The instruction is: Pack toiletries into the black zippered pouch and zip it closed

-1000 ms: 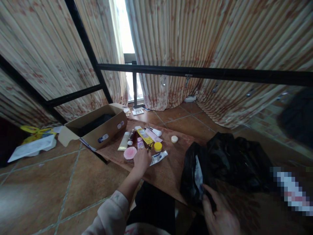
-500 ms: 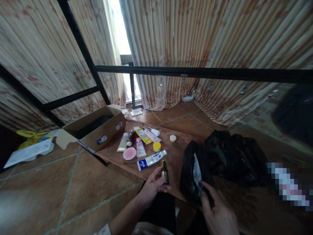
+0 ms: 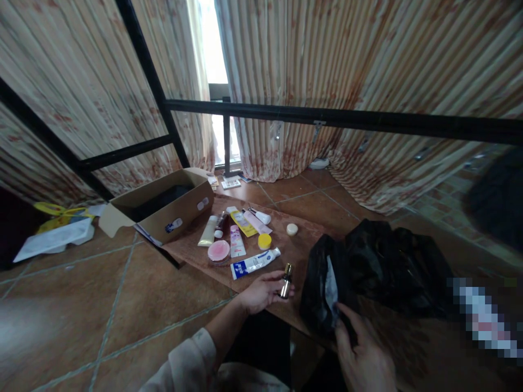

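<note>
My left hand (image 3: 263,292) is closed around a small dark bottle with a gold cap (image 3: 286,282), tilted a little to the right. To its right stands a black pouch (image 3: 316,283), its mouth parted to show a pale lining (image 3: 330,283). My right hand (image 3: 363,348) pinches the pouch's near edge between thumb and fingers. A blue and white toothpaste tube (image 3: 255,263) lies just beyond my left hand. Past it are a yellow-lidded jar (image 3: 264,241), a round pink container (image 3: 219,250), a pink tube (image 3: 236,242) and a small cream-coloured round jar (image 3: 291,229).
On the left end of the low brown-covered table (image 3: 192,256) sits an open cardboard box (image 3: 180,218) with something dark inside. More tubes, including a yellow packet (image 3: 244,222), lie near it. A black bag (image 3: 392,267) is at the right. A black metal rail (image 3: 286,112) crosses before the curtains.
My left hand has moved right with the bottle, closer to the pouch, and the bottle has tilted. My right hand keeps its grip on the pouch edge. The view has shifted slightly.
</note>
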`<state>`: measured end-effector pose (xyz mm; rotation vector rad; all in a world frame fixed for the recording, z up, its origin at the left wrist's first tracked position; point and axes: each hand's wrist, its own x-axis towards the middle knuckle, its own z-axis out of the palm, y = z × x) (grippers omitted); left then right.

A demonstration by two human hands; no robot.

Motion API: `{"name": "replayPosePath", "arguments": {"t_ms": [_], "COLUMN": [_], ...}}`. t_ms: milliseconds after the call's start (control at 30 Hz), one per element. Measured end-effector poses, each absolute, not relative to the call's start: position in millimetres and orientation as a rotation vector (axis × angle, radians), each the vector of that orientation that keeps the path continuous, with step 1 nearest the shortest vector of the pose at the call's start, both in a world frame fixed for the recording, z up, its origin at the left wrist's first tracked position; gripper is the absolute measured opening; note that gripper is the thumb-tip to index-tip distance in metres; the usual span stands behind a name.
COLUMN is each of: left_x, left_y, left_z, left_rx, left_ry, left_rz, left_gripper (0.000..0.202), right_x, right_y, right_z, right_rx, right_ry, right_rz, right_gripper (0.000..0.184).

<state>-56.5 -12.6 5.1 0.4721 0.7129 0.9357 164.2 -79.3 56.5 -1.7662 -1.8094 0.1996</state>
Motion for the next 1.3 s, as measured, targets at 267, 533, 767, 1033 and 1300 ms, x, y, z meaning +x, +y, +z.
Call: {"name": "replayPosePath", "arguments": {"t_ms": [267,533,767,1033,1300], "left_x": [-64.6,-63.2,-62.3,-61.4,-61.0], "left_y": [-8.2,-9.0,-9.2,-9.2,-10.1], "left_z": [-0.4,0.2,-2.0,-2.2,-0.3], "left_rx": [0.437,0.428,0.431,0.454,0.473], "left_ry": [0.651,0.65,0.661,0.669,0.672], "left_rz": [0.94,0.928,0.928,0.924,0.917], "left_gripper": [0.034,0.033,0.034,0.033,0.034], "right_x": [162.9,165.5,165.5,163.2,165.9], "right_y": [-79.2,-78.8,-78.7,-79.9,-78.3], "right_z": [55.9,50.3,51.0,53.3,51.9], "right_rx": [-1.761,-1.759,-1.767,-1.76,-1.756], "right_ry": [-1.811,-1.818,-1.821,-1.803,-1.843], "right_rz": [0.191,0.198,0.219,0.181,0.182], "right_gripper": [0.036,0.036,0.038,0.037,0.037]}}
